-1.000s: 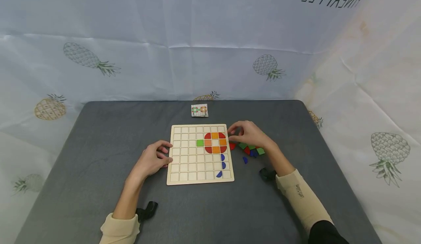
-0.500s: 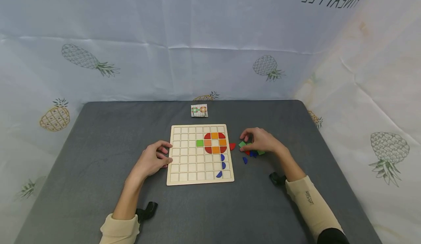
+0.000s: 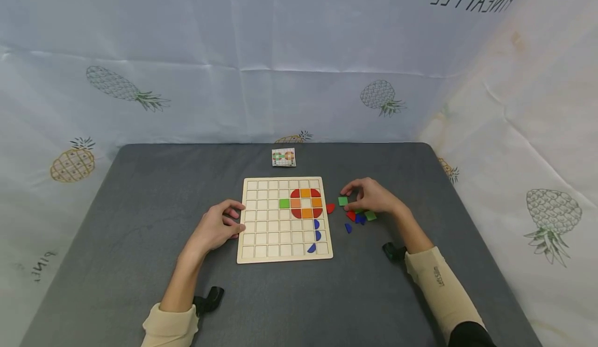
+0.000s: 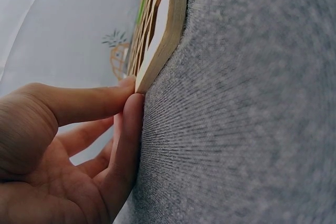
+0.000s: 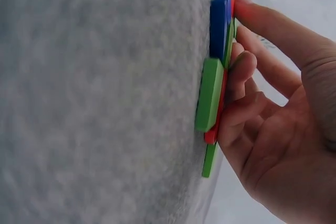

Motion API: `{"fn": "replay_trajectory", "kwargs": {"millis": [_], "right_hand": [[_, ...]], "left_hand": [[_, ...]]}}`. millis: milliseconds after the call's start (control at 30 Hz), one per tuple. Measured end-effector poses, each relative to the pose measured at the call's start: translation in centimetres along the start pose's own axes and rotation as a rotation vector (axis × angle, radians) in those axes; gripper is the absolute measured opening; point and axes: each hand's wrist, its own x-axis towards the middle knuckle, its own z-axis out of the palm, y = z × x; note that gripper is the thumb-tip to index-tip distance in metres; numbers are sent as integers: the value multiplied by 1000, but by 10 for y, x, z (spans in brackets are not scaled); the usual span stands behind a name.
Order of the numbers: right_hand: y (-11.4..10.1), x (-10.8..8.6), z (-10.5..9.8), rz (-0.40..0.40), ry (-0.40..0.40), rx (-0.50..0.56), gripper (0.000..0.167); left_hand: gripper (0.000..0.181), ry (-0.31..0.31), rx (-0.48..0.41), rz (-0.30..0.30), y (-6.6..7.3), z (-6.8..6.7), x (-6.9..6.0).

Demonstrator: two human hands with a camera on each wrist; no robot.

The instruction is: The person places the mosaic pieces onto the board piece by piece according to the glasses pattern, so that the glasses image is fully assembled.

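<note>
A wooden grid board (image 3: 268,227) lies flat on the table, holding a ring of red and orange tiles, one green square and several blue half-round pieces. My left hand (image 3: 216,226) holds its left edge; in the left wrist view the thumb (image 4: 100,102) rests on the board's rim (image 4: 168,51). To the right, my right hand (image 3: 370,196) pinches a green square tile (image 3: 343,201) between thumb and index finger, low over the table. Loose red, blue and green tiles lie under and beside this hand, including another green tile (image 5: 209,95); some are partly hidden.
A small printed pattern card (image 3: 283,157) lies behind the board. A red piece (image 3: 330,208) sits close to the board's right edge. One blue half-round piece (image 3: 348,228) lies apart from the pile. Pineapple-print cloth (image 3: 299,97) hangs behind the grey table (image 3: 280,305).
The right hand has moved right from the board's edge to the loose tiles. A green square has shifted slightly away and turned straight between its fingers. The left hand and board stay put.
</note>
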Motion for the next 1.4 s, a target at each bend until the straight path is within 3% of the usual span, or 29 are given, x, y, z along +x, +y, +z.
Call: {"fn": "replay_trajectory", "kwargs": {"millis": [500, 767, 1067, 1400], "right_hand": [[2, 2, -9, 8, -50, 12, 28], [1, 4, -7, -31, -23, 6, 27], [-25, 11, 4, -71, 16, 60, 27], [-63, 39, 27, -168, -9, 53, 27]], "left_hand": [[45, 4, 6, -5, 4, 1, -5], [45, 3, -9, -16, 1, 3, -4], [45, 7, -4, -4, -1, 6, -3], [45, 14, -2, 2, -3, 9, -6]]}}
